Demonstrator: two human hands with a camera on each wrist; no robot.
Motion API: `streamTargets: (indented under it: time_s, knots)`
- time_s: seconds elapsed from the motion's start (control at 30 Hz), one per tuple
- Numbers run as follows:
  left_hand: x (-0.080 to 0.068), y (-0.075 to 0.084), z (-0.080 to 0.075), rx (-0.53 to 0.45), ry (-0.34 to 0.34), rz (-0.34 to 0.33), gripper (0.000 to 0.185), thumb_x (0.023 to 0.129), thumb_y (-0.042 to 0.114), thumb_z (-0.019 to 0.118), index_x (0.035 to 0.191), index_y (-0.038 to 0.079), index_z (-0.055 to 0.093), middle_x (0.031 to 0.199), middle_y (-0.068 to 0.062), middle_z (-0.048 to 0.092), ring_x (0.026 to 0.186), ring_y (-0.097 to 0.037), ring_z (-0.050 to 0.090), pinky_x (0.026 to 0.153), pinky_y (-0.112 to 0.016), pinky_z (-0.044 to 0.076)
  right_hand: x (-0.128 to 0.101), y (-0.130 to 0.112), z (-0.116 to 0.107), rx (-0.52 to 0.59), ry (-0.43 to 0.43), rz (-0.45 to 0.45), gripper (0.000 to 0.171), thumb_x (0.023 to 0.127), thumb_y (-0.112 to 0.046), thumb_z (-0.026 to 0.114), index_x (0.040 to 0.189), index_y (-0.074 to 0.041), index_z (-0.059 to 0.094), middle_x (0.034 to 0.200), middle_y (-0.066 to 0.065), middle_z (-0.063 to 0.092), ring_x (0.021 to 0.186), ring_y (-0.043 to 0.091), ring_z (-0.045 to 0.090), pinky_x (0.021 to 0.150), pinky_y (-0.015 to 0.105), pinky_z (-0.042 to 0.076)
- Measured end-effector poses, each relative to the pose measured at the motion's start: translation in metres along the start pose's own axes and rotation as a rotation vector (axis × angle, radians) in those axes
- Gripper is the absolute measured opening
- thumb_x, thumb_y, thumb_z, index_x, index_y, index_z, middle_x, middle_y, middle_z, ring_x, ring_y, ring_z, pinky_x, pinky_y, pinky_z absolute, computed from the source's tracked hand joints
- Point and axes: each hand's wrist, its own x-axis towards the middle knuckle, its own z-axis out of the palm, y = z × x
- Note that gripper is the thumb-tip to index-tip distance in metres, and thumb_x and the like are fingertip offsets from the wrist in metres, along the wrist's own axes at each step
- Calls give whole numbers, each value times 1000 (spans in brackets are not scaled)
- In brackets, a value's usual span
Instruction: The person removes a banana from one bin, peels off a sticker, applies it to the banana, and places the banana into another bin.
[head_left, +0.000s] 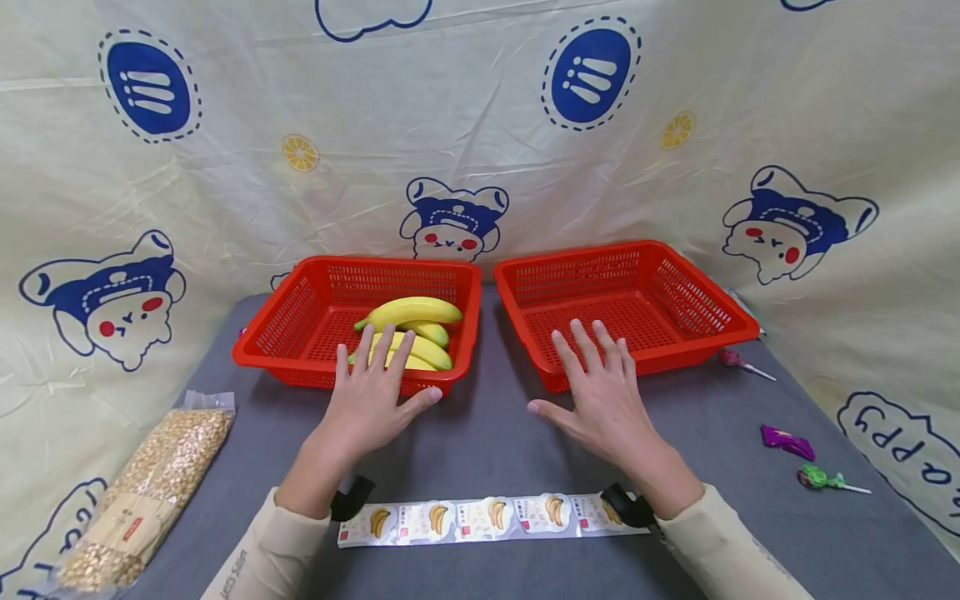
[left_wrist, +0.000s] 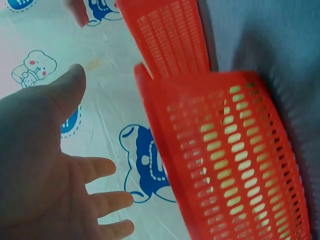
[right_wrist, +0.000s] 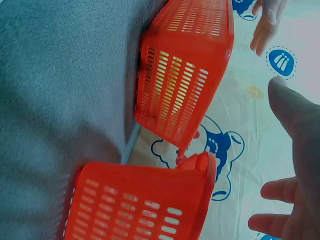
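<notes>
On the grey table (head_left: 487, 433), the left red basket (head_left: 300, 333) serves as the landmark. It holds a bunch of bananas (head_left: 416, 329) toward its right front corner. The left hand (head_left: 367, 404) hovers just in front of that basket's front rim, fingers spread and straight, palm down, holding nothing; its fingertips overlap the rim and the bananas in the head view. The left wrist view shows the same relaxed, spread palm beside the slotted basket wall.

To the right of the left basket, just beside it with a narrow gap, stands a second red basket (head_left: 675, 342) with nothing visible inside. The right hand (head_left: 603, 400) hovers at this basket's front rim, fingers likewise splayed and gripping nothing.

In front of the left basket, near the person's wrists, lies a strip of banana-printed sachets (head_left: 487, 518). Far to the left of it rests a clear bag of grains (head_left: 150, 483). Well to the right, past the second basket, lie a pink lollipop (head_left: 738, 362), a purple wrapped sweet (head_left: 786, 440) and a green lollipop (head_left: 825, 479).
</notes>
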Motion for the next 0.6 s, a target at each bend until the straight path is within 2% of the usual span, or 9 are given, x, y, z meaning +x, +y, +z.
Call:
streamTargets:
  time_s: [0.17, 0.4, 0.6]
  knots:
    - [12, -10, -10, -10, 21, 1, 86, 83, 53, 61, 150, 16, 23, 157, -15, 15, 145, -37, 5, 113, -62, 5, 5, -8, 2, 39, 51, -50, 95, 70, -54, 73, 145, -12, 35, 153, 16, 25, 140, 37, 16, 110, 63, 15]
    - [32, -29, -26, 0, -13, 7, 78, 87, 46, 59, 149, 13, 25, 156, -16, 18, 145, -38, 7, 114, -60, 5, 14, -28, 7, 123, 52, -73, 88, 72, -51, 73, 144, -14, 38, 152, 12, 29, 140, 31, 20, 110, 60, 20]
    - [49, -39, -39, -27, -26, 2, 75, 88, 41, 59, 149, 13, 26, 155, -17, 22, 144, -38, 10, 113, -61, 10, 24, -45, 18, 205, 115, -118, 76, 75, -49, 72, 138, -14, 46, 148, 10, 39, 133, 27, 32, 106, 56, 30]
